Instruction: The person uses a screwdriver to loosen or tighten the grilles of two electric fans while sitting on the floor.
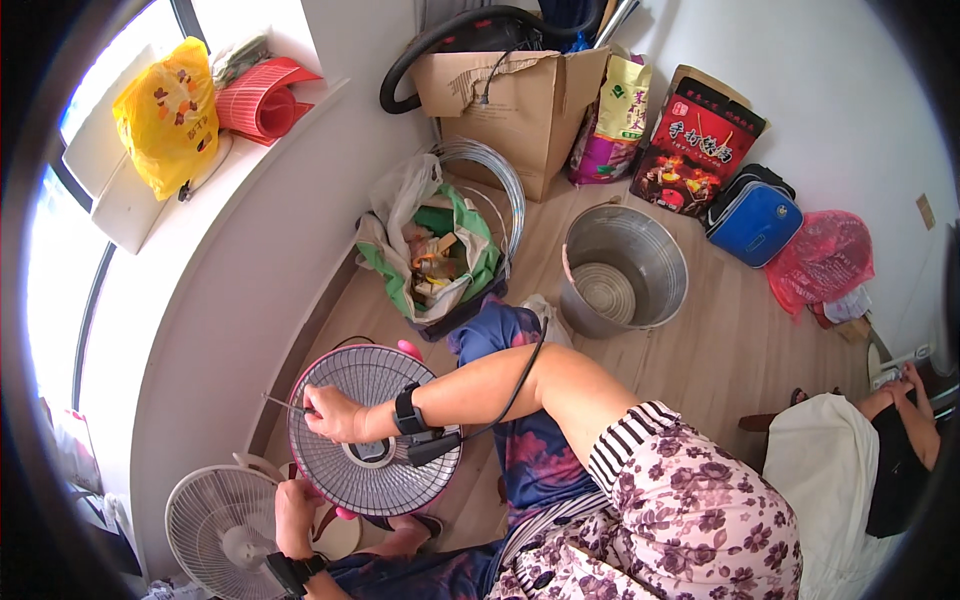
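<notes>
A round pink heater, fan-like with a dark wire grille, stands in front of me against my lap. Over the grille, my right hand is closed around a screwdriver, whose thin metal shaft points left past the heater's rim. My left hand is closed at the rim's lower left edge and appears to grip it; the fingertips are partly hidden. Both wrists wear black bands, and a black cable runs up from the right one. Just left of my left hand is a white electric fan with a wire guard.
Ahead stand an open bag of odds and ends, a metal bucket and a cardboard box with a black hose. A blue bag and pink plastic bag line the wall. Another person sits at the right.
</notes>
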Demonstrator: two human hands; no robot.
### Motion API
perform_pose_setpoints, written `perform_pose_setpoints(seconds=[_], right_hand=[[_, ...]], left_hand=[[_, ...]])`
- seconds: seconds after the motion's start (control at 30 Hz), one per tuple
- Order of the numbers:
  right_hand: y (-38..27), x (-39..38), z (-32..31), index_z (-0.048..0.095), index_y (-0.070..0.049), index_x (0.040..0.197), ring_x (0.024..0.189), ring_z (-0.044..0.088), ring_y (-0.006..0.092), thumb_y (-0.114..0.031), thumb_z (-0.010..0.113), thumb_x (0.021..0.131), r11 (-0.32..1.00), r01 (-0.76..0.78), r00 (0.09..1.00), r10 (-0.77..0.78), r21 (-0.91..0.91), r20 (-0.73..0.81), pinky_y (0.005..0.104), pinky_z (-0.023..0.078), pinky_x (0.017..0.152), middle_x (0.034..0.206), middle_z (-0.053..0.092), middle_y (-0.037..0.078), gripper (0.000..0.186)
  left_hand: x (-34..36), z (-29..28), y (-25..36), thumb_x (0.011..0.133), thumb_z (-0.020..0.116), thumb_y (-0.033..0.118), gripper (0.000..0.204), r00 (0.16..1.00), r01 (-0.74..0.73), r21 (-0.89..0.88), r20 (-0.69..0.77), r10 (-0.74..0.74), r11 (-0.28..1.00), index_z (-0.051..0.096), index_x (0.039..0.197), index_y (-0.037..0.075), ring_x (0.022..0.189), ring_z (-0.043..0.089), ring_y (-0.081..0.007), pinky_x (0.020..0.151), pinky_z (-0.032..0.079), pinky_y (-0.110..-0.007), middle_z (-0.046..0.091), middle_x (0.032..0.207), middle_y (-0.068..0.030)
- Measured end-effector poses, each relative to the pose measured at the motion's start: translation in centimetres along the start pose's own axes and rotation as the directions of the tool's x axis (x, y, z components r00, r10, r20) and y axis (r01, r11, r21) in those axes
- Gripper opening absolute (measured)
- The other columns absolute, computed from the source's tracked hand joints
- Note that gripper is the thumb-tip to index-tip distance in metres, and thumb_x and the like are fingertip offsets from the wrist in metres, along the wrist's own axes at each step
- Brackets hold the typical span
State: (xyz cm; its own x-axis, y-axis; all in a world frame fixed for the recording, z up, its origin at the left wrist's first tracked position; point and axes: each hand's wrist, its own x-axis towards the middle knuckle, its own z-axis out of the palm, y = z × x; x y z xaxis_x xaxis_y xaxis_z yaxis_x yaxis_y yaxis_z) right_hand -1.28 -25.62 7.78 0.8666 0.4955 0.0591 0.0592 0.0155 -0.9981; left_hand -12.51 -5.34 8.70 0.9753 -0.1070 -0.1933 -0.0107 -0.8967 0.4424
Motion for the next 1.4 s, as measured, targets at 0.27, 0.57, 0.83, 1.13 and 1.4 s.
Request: perform_pose_setpoints(seconds=[0.27,0.57,0.83,1.13,1.4], right_hand=[[0.9,0.3,0.3,0.041,0.003,0.090,0.039,0.048,0.0131,-0.008,0.052,0.084,1.000,0.009,1.000,-0.009,0.008,-0.014,0.0287,0.040,0.037,0.053,0.049,0.007,0.017],[0.2,0.3,0.2,0.042,0.003,0.090,0.040,0.050,0.0138,-0.007,0.051,0.084,1.000,-0.012,1.000,0.012,0.002,-0.007,0.0295,0.041,0.038,0.054,0.051,0.008,0.016],[1.6,0.8,0.8,0.045,0.004,0.091,0.040,0.054,0.0212,-0.006,0.051,0.078,0.993,0.074,0.994,-0.081,-0.087,-0.076,0.0337,0.044,0.042,0.052,0.053,0.013,0.017],[2.4,1.7,0.6,0.046,0.004,0.088,0.049,0.057,0.0272,-0.006,0.052,0.078,0.987,0.123,0.980,-0.137,-0.106,-0.147,0.0368,0.046,0.051,0.058,0.055,0.018,0.015],[0.9,0.6,0.4,0.043,0.004,0.089,0.044,0.056,0.0228,-0.004,0.051,0.078,0.994,0.100,0.987,-0.106,-0.050,-0.120,0.0347,0.044,0.044,0.055,0.053,0.014,0.016]], left_hand=[[0.1,0.1,-0.2,0.056,0.068,0.001,0.017,0.998,-0.051,0.012,-0.034,0.051,0.999,0.064,0.072,-0.005,0.059,0.060,-0.0325,0.055,0.045,-0.037,0.059,0.064,-0.0215],[0.0,-0.3,0.2,0.067,0.061,0.007,0.013,1.000,0.025,-0.050,0.001,-0.025,0.998,0.061,0.068,-0.006,0.052,0.058,-0.0301,0.051,0.043,-0.037,0.055,0.056,-0.0195],[0.5,0.4,0.2,0.083,0.050,0.012,0.023,0.998,0.038,-0.091,0.059,-0.033,0.995,0.055,0.069,-0.005,0.047,0.053,-0.0265,0.047,0.040,-0.037,0.051,0.051,-0.0164],[1.3,0.6,0.5,0.086,0.048,0.015,0.029,0.999,-0.020,-0.084,0.044,0.024,0.996,0.053,0.066,-0.006,0.050,0.053,-0.0343,0.050,0.039,-0.042,0.051,0.052,-0.0198],[1.4,0.9,-0.6,0.078,0.057,0.012,0.024,0.993,-0.094,0.099,-0.057,0.100,0.991,0.053,0.064,-0.007,0.058,0.051,-0.0413,0.053,0.038,-0.045,0.049,0.058,-0.0255]])
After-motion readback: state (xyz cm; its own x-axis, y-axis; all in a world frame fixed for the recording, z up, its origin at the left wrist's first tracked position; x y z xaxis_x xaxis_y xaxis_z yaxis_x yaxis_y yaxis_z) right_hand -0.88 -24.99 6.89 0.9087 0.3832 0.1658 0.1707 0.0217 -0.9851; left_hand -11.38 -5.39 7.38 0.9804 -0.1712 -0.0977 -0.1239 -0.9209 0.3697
